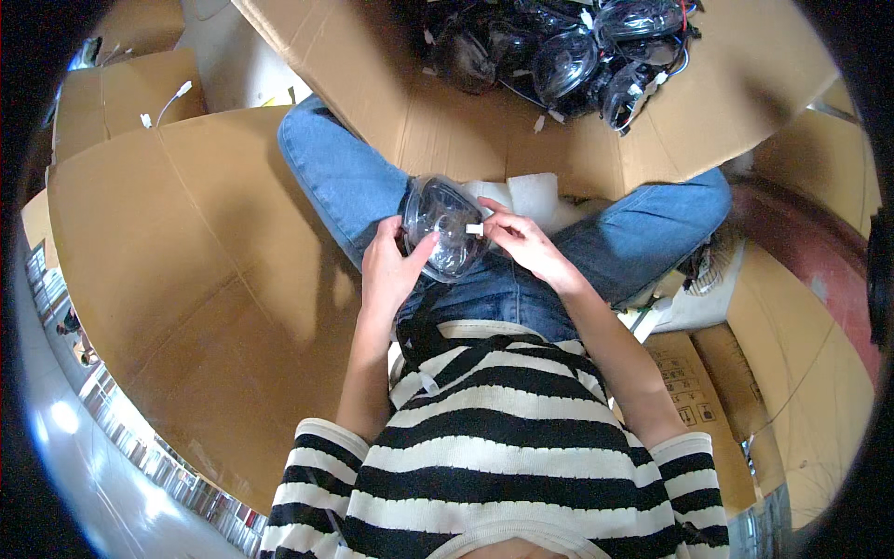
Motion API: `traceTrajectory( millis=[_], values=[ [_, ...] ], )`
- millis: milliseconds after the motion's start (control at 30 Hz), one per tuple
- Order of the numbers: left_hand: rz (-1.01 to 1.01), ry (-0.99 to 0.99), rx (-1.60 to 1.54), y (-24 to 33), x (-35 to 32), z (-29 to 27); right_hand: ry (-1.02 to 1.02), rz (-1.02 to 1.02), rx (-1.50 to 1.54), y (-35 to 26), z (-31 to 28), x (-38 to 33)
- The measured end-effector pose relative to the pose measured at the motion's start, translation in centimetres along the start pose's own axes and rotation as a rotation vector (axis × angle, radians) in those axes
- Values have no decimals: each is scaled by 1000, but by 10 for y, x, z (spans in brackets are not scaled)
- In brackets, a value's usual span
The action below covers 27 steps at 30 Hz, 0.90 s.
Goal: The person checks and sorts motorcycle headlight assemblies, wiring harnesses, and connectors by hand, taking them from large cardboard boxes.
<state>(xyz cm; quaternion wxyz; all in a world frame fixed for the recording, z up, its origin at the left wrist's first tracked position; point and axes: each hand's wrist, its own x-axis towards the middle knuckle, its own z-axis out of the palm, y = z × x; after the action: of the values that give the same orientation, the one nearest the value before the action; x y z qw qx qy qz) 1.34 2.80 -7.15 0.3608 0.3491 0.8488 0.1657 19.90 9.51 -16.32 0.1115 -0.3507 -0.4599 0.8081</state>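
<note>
A clear, domed plastic shell (444, 226) was held at the centre of the frame, above the lap. It was judged light, stiff and smooth (likely slippery), best gripped at its rim. The left hand (393, 264) was curled around its lower edge, thumb on the dome. The right hand (523, 240) was pinching a small white connector (474, 228) at its middle, wrist bent inward.

Cardboard box (447, 112) holds dark masks (568, 51).
</note>
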Motion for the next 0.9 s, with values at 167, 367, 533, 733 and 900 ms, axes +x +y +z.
traceTrajectory(
  millis=[167,367,533,733,900],
  values=[
    [15,-72,-75,24,-13,14,1,11,128,-15,-7,-8],
    [-50,-249,-1086,33,-16,-26,245,3,468,-58,-41,-43],
    [54,-183,-1237,56,-22,-38,340,-235,687,-73,-57,-69],
    [183,-126,-1217,73,-35,-52,310,-254,618,-79,-53,-76],
    [242,-158,-1245,74,-45,-58,257,-280,544,-82,-51,-78]
  ],
)
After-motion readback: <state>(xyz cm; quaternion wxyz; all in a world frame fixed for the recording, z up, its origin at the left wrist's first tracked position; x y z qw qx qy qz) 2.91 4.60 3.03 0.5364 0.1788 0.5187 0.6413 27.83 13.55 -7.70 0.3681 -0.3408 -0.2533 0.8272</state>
